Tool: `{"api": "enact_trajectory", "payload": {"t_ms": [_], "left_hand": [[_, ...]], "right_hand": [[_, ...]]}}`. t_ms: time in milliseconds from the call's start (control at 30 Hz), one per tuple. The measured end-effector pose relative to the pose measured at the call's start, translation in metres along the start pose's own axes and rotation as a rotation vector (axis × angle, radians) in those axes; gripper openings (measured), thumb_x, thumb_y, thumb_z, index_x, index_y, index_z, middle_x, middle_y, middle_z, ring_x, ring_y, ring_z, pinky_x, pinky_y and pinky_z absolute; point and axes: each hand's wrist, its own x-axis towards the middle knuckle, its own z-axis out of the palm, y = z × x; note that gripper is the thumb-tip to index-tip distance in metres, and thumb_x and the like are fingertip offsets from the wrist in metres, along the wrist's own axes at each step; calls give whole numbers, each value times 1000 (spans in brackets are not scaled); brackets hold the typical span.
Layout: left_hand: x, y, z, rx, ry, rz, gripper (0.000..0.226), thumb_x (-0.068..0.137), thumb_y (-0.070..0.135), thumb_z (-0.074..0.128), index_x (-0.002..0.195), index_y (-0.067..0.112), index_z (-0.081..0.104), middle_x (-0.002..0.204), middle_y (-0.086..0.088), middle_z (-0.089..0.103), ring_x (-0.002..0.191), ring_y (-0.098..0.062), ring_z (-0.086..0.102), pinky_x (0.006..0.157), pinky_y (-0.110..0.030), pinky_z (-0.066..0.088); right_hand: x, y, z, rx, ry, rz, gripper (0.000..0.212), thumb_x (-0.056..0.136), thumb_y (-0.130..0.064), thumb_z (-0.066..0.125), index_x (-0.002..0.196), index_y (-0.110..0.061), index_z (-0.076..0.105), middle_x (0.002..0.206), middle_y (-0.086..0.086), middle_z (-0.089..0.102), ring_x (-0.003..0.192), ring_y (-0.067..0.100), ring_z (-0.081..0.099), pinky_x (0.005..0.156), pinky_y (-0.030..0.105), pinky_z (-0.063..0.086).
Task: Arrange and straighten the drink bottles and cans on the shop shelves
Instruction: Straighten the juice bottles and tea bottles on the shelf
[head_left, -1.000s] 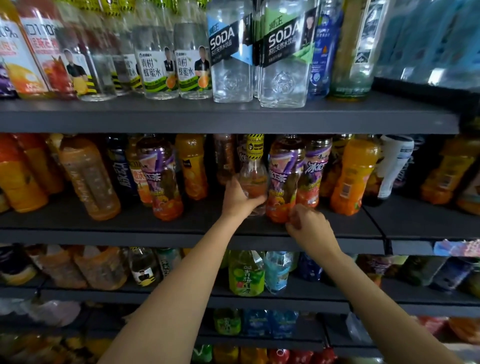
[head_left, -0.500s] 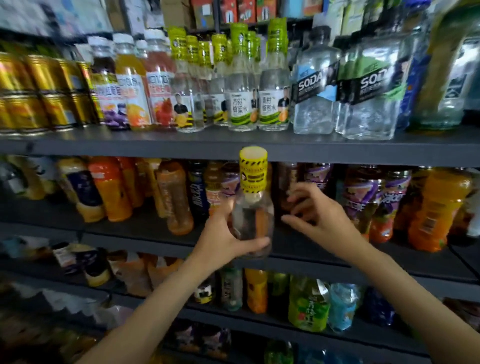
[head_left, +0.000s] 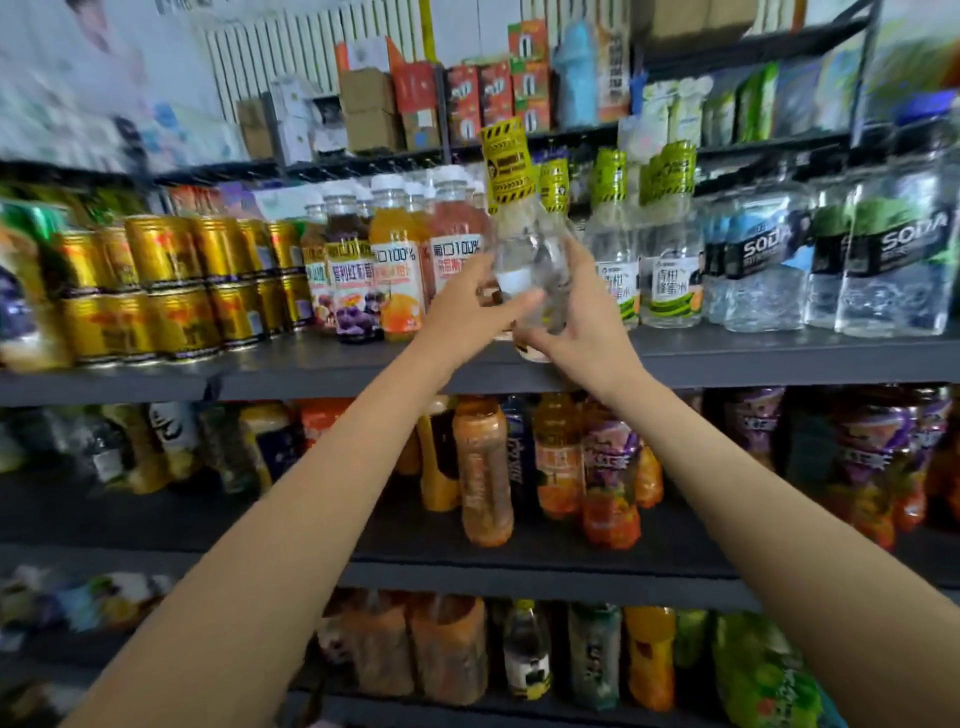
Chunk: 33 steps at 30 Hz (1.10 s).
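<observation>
both hands are together on one clear bottle (head_left: 524, 244) with a yellow striped cap wrap — the left hand (head_left: 470, 306) grips its lower body from nine o'clock, the right hand (head_left: 576, 317) cups it from four o'clock. the bottle tilts slightly, held just above the grey shelf (head_left: 753, 358), with juice bottles (head_left: 395, 270) at nine o'clock and soda bottles (head_left: 893, 270) at three o'clock.

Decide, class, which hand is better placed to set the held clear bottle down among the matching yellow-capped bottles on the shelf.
Probably the right hand: it grips the clear bottle on the side nearest the yellow-capped bottles. The left hand holds the side facing the juice bottles.
</observation>
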Motion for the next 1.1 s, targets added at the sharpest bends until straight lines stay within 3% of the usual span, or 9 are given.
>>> {"api": "enact_trajectory", "payload": {"t_ms": [33,100,200,367,433,533,800,967,1100], "left_hand": [[4,-9,-4,78,-13,-3,56,91,37,57,141,23,36,133,6,48,120,-11,47,95,-23,39],[9,-30,-8,226,-44,22,53,95,36,48,144,25,31,147,-1,37,135,-18,34,111,-34,28],[12,-54,-4,445,-90,86,49,98,35,42,145,27,30,155,-2,19,143,-20,14,113,-35,14],[18,-65,7,685,-113,74,47,98,51,23,145,45,17,158,1,-1,145,-19,-4,111,-46,21],[21,-68,9,734,-132,58,49,97,54,17,145,45,11,158,0,-4,145,-20,-8,114,-45,14],[24,-68,10,762,-185,17,51,97,54,13,146,42,6,158,-3,-7,144,-23,-10,115,-44,6],[27,-65,10,803,-268,-44,54,97,54,8,148,37,5,158,4,3,145,-28,-3,115,-45,1],[26,-65,10,810,-263,-35,55,97,55,8,148,36,6,158,4,5,145,-28,-1,116,-46,2],[24,-66,10,811,-239,-12,55,97,54,8,148,34,9,158,2,8,145,-27,1,117,-46,3]], "right_hand": [[6,7,4,-55,20,43,96,77,-21,76,146,-2,12,148,10,29,127,30,42,100,22,33],[16,16,7,-99,28,179,98,80,-24,72,147,-2,4,151,16,22,137,30,28,104,25,24],[26,23,11,-215,39,304,95,84,-25,68,148,-4,2,145,23,24,130,36,33,103,33,30],[22,26,24,-557,174,205,69,86,-21,65,141,-6,27,135,22,30,121,39,37,93,42,41],[20,26,24,-584,230,99,50,85,-7,63,130,-8,41,127,20,37,110,37,46,76,40,46],[19,29,23,-648,225,37,33,85,4,51,116,-7,56,118,19,44,93,37,52,59,37,39],[18,32,23,-709,117,75,34,89,-2,46,120,-5,59,134,12,39,109,35,51,79,41,48],[18,28,23,-721,45,144,38,88,-3,45,124,-8,56,140,9,33,100,37,56,67,35,38],[23,29,23,-720,-48,217,43,89,-7,44,132,-10,49,148,8,23,100,38,57,68,35,38]]}}
